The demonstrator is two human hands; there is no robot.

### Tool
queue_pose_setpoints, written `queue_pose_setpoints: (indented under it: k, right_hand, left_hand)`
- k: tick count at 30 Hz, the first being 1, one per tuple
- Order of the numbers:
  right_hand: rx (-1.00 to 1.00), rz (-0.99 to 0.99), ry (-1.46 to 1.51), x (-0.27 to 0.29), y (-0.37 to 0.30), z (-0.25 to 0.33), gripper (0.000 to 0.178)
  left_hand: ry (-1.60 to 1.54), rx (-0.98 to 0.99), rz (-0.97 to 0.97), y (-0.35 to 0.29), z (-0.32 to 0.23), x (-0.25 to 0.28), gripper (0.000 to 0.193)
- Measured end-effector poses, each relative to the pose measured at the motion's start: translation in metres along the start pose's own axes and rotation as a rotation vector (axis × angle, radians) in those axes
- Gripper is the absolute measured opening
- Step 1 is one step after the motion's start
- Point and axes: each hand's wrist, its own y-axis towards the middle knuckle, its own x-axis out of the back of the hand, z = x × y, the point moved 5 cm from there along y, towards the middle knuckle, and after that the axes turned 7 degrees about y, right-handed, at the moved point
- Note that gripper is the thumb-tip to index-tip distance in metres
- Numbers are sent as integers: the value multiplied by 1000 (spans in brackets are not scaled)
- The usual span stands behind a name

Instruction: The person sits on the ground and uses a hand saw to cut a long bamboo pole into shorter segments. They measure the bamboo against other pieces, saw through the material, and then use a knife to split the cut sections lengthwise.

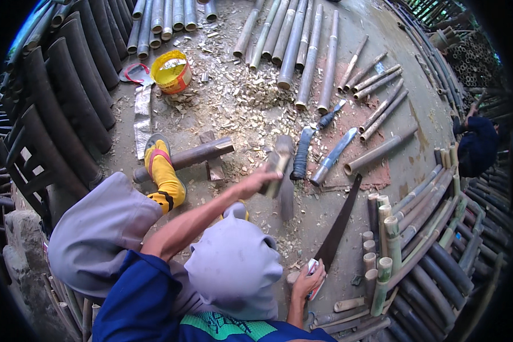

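Note:
My left hand reaches forward, closed around a short bamboo piece that is smeared by motion. Just beyond it lies a dark length of wood, partly covered by the piece. My right hand grips the handle of a handsaw, whose dark blade slants up and away to the right. Under my yellow-socked, sandalled foot a bamboo pole lies across a wooden block. Two knives, one with a wrapped handle and one with a broad blade, rest right of my left hand.
Bamboo chips litter the ground. A yellow bucket stands at the far left, beside curved dark bamboo slabs. Bamboo poles lie at the back, and cut bamboo is stacked at right. Another person is at far right.

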Motion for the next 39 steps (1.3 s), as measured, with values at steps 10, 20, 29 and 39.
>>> queue_pose_setpoints:
  k: [10, 20, 29, 39]
  right_hand:
    - [-476, 736, 979, -77, 43, 85, 62]
    - [225, 1537, -149, -114, 102, 170, 46]
    - [24, 864, 1266, -195, 247, 432, 73]
    - [412, 965, 597, -220, 65, 230, 37]
  left_hand:
    - [810, 170, 353, -50, 24, -36, 70]
    - [640, 42, -483, -57, -66, 168, 35]
    - [1035, -99, -429, -66, -144, 198, 37]
    - [1698, 113, -350, -199, -178, 226, 34]
